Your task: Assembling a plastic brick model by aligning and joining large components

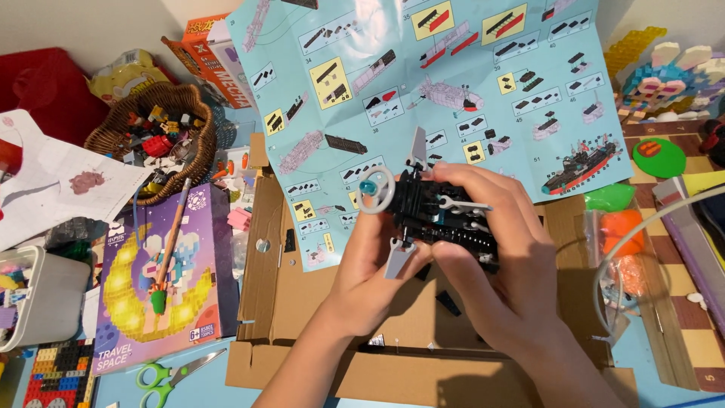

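Observation:
Both my hands hold a small black brick-built model (434, 215) above an open cardboard box (302, 302). My left hand (370, 264) grips its left end from below, by a grey ring-shaped wheel (375, 189) with a teal hub and two grey blades. My right hand (498, 234) wraps over the model's right side, fingers curled on top. A light blue instruction sheet (423, 83) with step pictures stands behind the model.
A wicker basket (162, 136) of loose bricks sits at the left, beside a purple toy box (162, 279) with a pencil on it. Green-handled scissors (170, 372) lie at the bottom left. Orange and green bags (619, 219) lie at the right.

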